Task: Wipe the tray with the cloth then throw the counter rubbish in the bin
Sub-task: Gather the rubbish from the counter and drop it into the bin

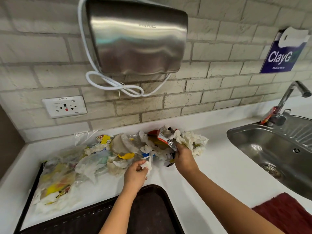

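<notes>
A heap of rubbish [121,149] lies along the back of the white counter [211,166]: crumpled tissues, plastic bags, yellow and red wrappers. My left hand [135,174] pinches a crumpled white tissue [148,164] at the heap's front edge. My right hand [183,157] grips a bunch of wrappers and tissue, with a silver-lined foil wrapper [166,135] sticking up from it. A dark brown tray [152,208] lies at the counter's front, under my left forearm. A dark red cloth [285,215] rests on the counter at the lower right.
A steel sink [270,149] with a tap [287,98] is set in the counter at the right. A steel hand dryer [136,38] hangs on the brick wall above the heap. A wall socket [64,107] is at the left. A plastic bag of rubbish [55,183] covers a second dark tray's edge [27,200].
</notes>
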Available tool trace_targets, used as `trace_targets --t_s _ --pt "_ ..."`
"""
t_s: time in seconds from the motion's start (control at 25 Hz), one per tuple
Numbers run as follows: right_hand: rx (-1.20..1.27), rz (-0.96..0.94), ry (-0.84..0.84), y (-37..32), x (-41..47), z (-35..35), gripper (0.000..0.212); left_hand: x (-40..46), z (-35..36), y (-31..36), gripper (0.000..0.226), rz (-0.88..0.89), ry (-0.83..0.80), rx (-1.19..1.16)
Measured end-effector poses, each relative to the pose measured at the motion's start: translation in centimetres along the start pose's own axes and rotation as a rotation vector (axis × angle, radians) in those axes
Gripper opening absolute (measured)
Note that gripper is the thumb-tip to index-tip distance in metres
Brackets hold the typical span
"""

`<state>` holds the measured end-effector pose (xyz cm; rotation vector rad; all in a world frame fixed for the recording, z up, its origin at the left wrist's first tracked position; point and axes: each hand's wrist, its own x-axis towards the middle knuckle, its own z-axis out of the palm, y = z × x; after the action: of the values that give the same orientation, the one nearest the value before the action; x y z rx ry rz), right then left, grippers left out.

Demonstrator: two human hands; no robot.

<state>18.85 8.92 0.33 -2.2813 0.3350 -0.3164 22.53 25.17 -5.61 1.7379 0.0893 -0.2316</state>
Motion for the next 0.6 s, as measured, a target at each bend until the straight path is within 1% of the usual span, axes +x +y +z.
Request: trace_targets --t_s 0.08,0.16,0.28,0.4,0.48,0.6 --pt "-0.070 -0.012 -0.028 -0.7 0.4 0.0 0.047 -0.1 0.0 0.1 0.028 -0.009 0.000 -0.018" --pt "-0.136 -0.037 -0.050 -1.7 1.3 0.1 0.043 -0.2 -0.2 0.5 0.025 -0.002 0.000 -0.052" --pt "-0.318 -0.103 -0.084 -4.0 3.2 0.4 0.049 0.0 -0.3 0.9 0.023 -0.006 -0.011 -0.117" --pt "-0.450 -0.209 -0.105 -6.0 4.4 1.1 0.049 0.4 -0.5 0.8 0.022 -0.014 -0.021 -0.139" --pt "-0.488 -0.274 -0.097 -6.8 4.4 1.4 0.048 0.8 -0.7 0.6 0.022 -0.026 -0.016 -0.153" --pt "-0.483 -0.325 -0.081 -7.3 3.7 1.3 0.049 1.1 -1.0 0.1 0.021 -0.053 -0.002 -0.184"
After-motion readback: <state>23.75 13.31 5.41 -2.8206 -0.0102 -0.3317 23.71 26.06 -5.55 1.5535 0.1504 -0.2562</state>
